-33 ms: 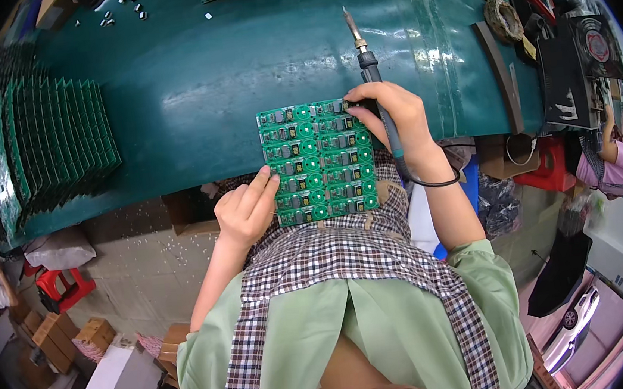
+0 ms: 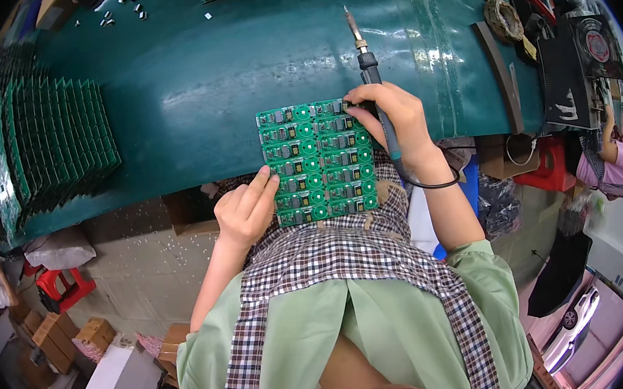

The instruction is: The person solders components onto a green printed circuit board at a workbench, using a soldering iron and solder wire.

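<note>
A green circuit board panel (image 2: 318, 173), made of several small repeated boards with dark components, is held over my lap at the table's front edge. My left hand (image 2: 243, 210) grips its left edge, fingertips on the rim and the thumb mostly hidden. At the top right corner, my right hand (image 2: 403, 117) pinches the panel with thumb and forefinger, where a small dark part sits. A soldering iron (image 2: 369, 67) with a dark handle also rests in the right hand, passing under the fingers. Its bare metal tip points away over the table, apart from the panel.
On the green table (image 2: 195, 78), a tall row of stacked circuit boards (image 2: 58, 136) stands at left, with more along the far edge. Small loose parts (image 2: 140, 12) lie at the far left. A tape roll (image 2: 503, 20) and a dark curved strip (image 2: 499, 75) are at right.
</note>
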`<act>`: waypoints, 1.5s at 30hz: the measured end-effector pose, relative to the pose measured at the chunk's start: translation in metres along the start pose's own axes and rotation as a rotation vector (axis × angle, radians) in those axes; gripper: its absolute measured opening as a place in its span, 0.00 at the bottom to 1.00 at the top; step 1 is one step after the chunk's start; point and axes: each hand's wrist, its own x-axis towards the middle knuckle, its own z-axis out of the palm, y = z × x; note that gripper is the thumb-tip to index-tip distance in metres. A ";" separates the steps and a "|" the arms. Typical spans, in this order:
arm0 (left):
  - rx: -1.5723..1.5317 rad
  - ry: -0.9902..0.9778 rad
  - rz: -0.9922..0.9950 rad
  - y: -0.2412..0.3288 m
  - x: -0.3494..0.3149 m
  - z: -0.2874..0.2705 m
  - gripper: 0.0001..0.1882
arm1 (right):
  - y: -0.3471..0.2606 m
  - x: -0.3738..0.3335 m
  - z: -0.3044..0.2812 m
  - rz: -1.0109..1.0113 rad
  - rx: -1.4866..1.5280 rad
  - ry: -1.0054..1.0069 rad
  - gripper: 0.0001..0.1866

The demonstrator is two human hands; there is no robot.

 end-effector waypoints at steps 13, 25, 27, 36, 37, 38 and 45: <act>-0.004 0.000 -0.021 0.001 -0.001 -0.001 0.16 | -0.006 -0.021 -0.009 0.039 0.095 0.162 0.15; -0.018 0.012 -0.033 0.001 -0.001 -0.002 0.14 | -0.016 -0.035 -0.001 -0.057 0.134 0.064 0.16; -0.008 0.011 -0.037 0.002 -0.002 -0.002 0.14 | -0.018 -0.035 0.000 -0.057 0.100 0.061 0.16; -0.002 0.011 -0.046 0.004 0.001 -0.004 0.14 | -0.018 -0.039 0.002 -0.066 0.066 0.104 0.15; -0.003 0.010 -0.049 0.004 0.002 -0.004 0.14 | -0.020 -0.040 0.000 -0.024 0.129 0.121 0.16; -0.002 0.022 -0.043 0.004 0.002 -0.004 0.14 | -0.020 -0.043 -0.002 0.001 0.180 0.121 0.16; -0.009 0.021 -0.044 0.002 0.001 -0.004 0.14 | -0.023 -0.048 -0.003 -0.055 0.157 0.037 0.14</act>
